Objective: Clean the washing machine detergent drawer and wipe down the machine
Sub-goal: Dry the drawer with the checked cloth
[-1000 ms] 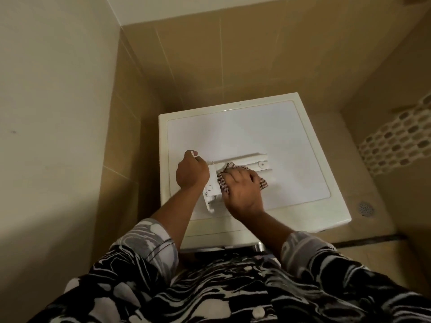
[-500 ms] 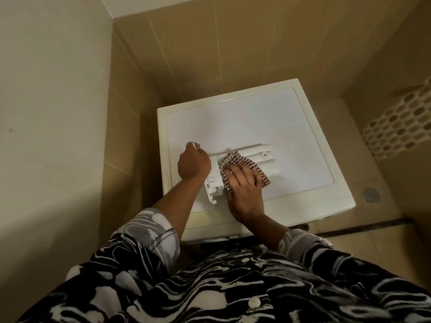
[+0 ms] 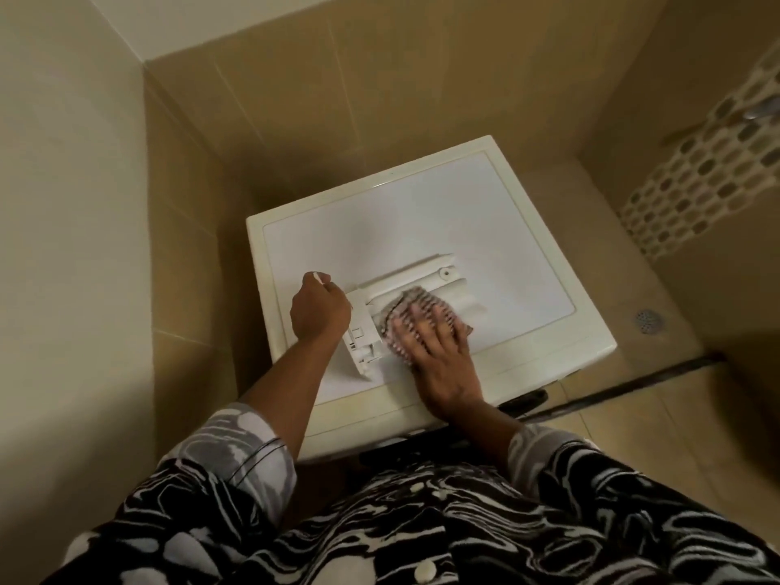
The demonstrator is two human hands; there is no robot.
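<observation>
The white detergent drawer [image 3: 426,276] lies on top of the white washing machine [image 3: 422,213], its front panel toward the left. My left hand [image 3: 318,310] grips that front end, with a small white piece sticking out above the fist. My right hand [image 3: 443,365] presses a checked cloth [image 3: 415,308] flat onto the drawer's body, fingers spread over the cloth. The cloth covers the drawer's middle.
The machine stands in a corner of beige tiled walls, with a plain wall [image 3: 71,247] close on the left. A floor drain [image 3: 648,320] lies to the right of the machine. A patterned mosaic strip [image 3: 696,171] runs along the right wall.
My right hand has slid the cloth along the drawer toward its far right end. The left hand has kept its hold on the front end. The view has shifted.
</observation>
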